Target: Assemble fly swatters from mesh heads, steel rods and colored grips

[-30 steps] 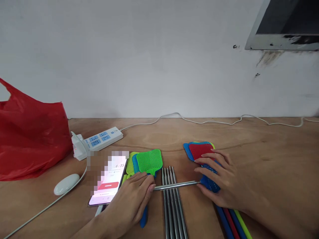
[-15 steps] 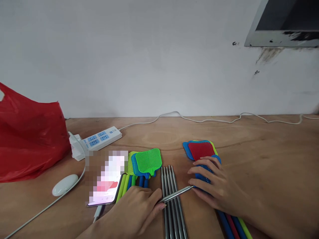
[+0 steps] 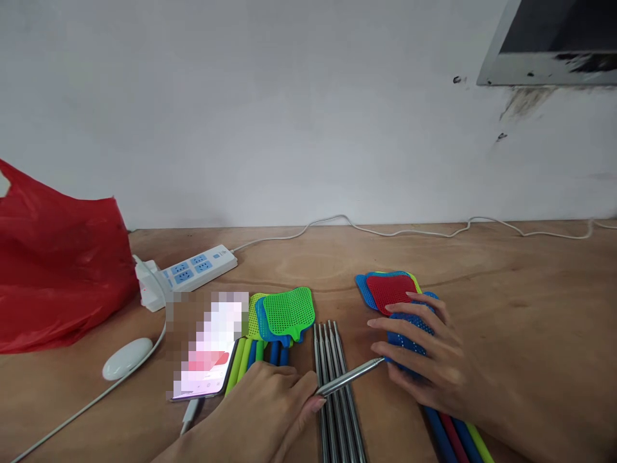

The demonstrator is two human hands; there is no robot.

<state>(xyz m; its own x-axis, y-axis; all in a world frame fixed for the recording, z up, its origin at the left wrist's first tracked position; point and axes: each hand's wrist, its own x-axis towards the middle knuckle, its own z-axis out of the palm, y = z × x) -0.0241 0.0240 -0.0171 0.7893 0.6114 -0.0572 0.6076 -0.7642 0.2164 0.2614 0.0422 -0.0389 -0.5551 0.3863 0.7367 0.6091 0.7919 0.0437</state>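
My left hand (image 3: 277,402) is closed around a metal rod (image 3: 351,378), which points up to the right. The rod's tip meets the near edge of a blue perforated fly swatter head (image 3: 409,337). My right hand (image 3: 429,360) grips that head, its fingers spread across the mesh; the thumb is partly hidden. Below the rod lie several parallel metal rods (image 3: 338,411). Red, blue and yellow swatter heads (image 3: 390,290) are stacked behind my right hand. Green, blue and yellow swatter heads (image 3: 289,313) overlap beyond my left hand.
Coloured handles (image 3: 457,437) lie under my right forearm, and others (image 3: 243,360) beside a lit phone (image 3: 209,360). A white power strip (image 3: 202,269), a white oval device (image 3: 127,359) with a cable and a red plastic bag (image 3: 62,270) occupy the left side.
My right hand and the blue swatter head have shifted slightly right, the rod moving with them. My left hand keeps its grip on the rod. The camera view has shifted a little.
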